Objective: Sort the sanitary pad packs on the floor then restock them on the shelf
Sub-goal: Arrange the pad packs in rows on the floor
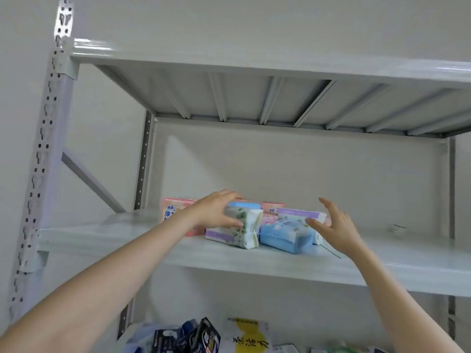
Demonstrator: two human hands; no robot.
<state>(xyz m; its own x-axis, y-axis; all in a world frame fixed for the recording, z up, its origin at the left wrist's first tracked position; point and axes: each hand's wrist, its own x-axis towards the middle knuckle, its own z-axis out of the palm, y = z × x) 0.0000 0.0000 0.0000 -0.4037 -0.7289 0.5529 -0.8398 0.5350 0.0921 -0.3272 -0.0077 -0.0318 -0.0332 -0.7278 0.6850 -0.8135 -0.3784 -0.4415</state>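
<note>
Restocking seems well along, with several pad packs clustered on the shelf (153, 238), where the left hand (216, 210) grips a leaf-print pack (248, 229) and the right hand (334, 222) hovers spread beside a blue pack (285, 234), though the floor is out of view.

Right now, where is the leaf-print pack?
Head view, centre: the leaf-print pack sits on the shelf, gripped by the left hand, a blue pack just right of it.
</note>
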